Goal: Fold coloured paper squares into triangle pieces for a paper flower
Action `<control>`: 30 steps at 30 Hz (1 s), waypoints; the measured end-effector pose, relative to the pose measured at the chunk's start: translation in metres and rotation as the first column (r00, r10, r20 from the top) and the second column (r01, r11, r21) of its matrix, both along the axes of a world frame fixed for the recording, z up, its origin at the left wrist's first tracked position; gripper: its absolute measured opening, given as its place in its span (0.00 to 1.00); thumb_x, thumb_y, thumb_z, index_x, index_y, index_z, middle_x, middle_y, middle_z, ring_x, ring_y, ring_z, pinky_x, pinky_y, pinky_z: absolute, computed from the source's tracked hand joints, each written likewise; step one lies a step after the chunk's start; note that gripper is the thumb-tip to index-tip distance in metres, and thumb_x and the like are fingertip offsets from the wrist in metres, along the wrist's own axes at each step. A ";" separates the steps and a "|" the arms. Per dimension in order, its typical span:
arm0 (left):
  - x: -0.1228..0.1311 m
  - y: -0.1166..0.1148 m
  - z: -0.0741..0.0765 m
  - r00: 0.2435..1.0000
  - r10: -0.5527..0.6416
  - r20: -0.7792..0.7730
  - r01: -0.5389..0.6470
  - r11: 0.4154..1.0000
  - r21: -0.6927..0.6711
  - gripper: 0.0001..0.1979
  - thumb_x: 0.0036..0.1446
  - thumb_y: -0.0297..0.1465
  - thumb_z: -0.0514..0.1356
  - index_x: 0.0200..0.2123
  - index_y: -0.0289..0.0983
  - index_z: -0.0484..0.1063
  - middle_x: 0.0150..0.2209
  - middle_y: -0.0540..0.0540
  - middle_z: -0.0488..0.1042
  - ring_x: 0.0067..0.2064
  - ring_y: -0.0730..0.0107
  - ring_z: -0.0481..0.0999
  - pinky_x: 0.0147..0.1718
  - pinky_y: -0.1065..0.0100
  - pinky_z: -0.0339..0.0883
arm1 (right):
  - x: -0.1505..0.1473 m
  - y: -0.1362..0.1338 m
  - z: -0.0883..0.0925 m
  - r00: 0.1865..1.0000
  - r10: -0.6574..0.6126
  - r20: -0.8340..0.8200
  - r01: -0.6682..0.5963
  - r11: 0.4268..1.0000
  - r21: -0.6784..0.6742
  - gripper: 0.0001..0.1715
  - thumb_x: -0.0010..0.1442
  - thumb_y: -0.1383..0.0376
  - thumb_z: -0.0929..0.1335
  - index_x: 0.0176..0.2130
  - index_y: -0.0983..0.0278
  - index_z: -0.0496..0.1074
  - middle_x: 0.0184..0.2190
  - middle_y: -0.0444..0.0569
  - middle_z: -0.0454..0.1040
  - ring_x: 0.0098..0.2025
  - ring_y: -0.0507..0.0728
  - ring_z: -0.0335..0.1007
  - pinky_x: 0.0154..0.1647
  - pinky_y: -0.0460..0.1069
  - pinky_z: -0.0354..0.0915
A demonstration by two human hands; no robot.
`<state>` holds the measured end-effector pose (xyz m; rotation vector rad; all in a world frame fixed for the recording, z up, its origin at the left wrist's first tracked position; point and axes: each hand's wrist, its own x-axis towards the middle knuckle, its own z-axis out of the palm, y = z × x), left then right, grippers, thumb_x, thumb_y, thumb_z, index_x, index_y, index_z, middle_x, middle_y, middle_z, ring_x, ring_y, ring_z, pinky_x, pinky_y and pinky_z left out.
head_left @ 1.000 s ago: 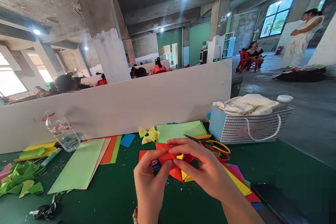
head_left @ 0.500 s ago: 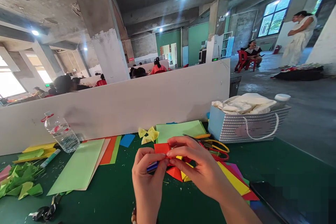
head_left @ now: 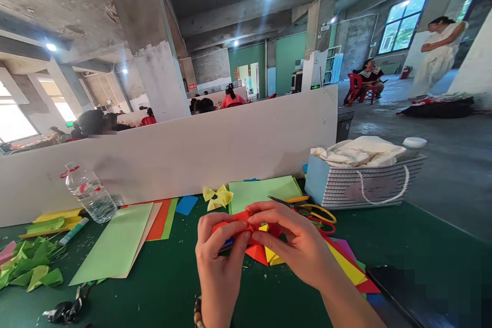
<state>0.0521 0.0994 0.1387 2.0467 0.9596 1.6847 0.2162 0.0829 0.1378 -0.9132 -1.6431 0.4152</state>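
Observation:
A small piece of red paper [head_left: 243, 217] is pinched between my two hands above the green table [head_left: 169, 292]. My left hand [head_left: 220, 246] grips its left side with thumb and forefinger. The fingers of my right hand [head_left: 286, 233] close on its right side, hiding part of it. Beneath and behind my hands lie folded red paper [head_left: 257, 253] and folded yellow paper [head_left: 273, 258]. A dark blue item shows partly behind my left fingers; I cannot make out what it is.
Green paper sheets [head_left: 115, 246], a water bottle [head_left: 90, 195], a glue stick [head_left: 73, 231] and crumpled green paper [head_left: 34, 264] lie left. Scissors [head_left: 317, 212], a paper bag [head_left: 365, 184] and a dark phone-like object [head_left: 407, 292] are right. A white partition [head_left: 192, 156] stands behind.
The red paper has turned from a flat upright square to a lower, tilted shape between my fingers. Both hands have shifted slightly right.

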 end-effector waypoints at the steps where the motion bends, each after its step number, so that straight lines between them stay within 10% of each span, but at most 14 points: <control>1: 0.000 0.000 0.000 1.000 0.023 -0.018 -0.022 0.999 0.043 0.07 0.55 0.28 0.63 0.35 0.45 0.79 0.38 0.44 0.72 0.42 0.61 0.72 0.39 0.63 0.71 | 0.000 0.000 0.001 1.000 0.000 -0.003 0.000 1.000 -0.001 0.06 0.60 0.61 0.68 0.40 0.54 0.75 0.46 0.48 0.75 0.50 0.57 0.72 0.46 0.50 0.71; 11: 0.004 -0.005 -0.006 0.996 0.086 0.024 -0.088 0.986 0.139 0.09 0.53 0.23 0.61 0.31 0.44 0.76 0.46 0.44 0.68 0.52 0.53 0.67 0.49 0.55 0.65 | -0.004 -0.002 0.001 0.995 0.069 -0.068 -0.072 0.996 -0.054 0.07 0.59 0.59 0.69 0.38 0.55 0.77 0.45 0.50 0.76 0.46 0.58 0.74 0.45 0.52 0.73; 18: 0.002 -0.002 -0.008 0.967 -0.166 0.193 0.181 0.982 -0.061 0.08 0.56 0.27 0.63 0.38 0.46 0.79 0.49 0.43 0.69 0.53 0.55 0.69 0.49 0.58 0.68 | 0.000 -0.001 0.001 0.988 0.083 -0.129 -0.093 0.992 -0.081 0.09 0.54 0.59 0.73 0.39 0.55 0.77 0.45 0.50 0.75 0.48 0.58 0.73 0.45 0.51 0.73; 30: 0.007 0.005 -0.003 0.691 -0.158 0.705 0.594 0.681 -0.429 0.11 0.47 0.35 0.70 0.34 0.37 0.79 0.36 0.45 0.78 0.38 0.67 0.76 0.38 0.69 0.70 | -0.002 -0.003 -0.003 0.994 -0.104 -0.042 0.107 0.991 0.083 0.15 0.56 0.61 0.72 0.45 0.51 0.74 0.48 0.49 0.72 0.51 0.59 0.70 0.49 0.54 0.71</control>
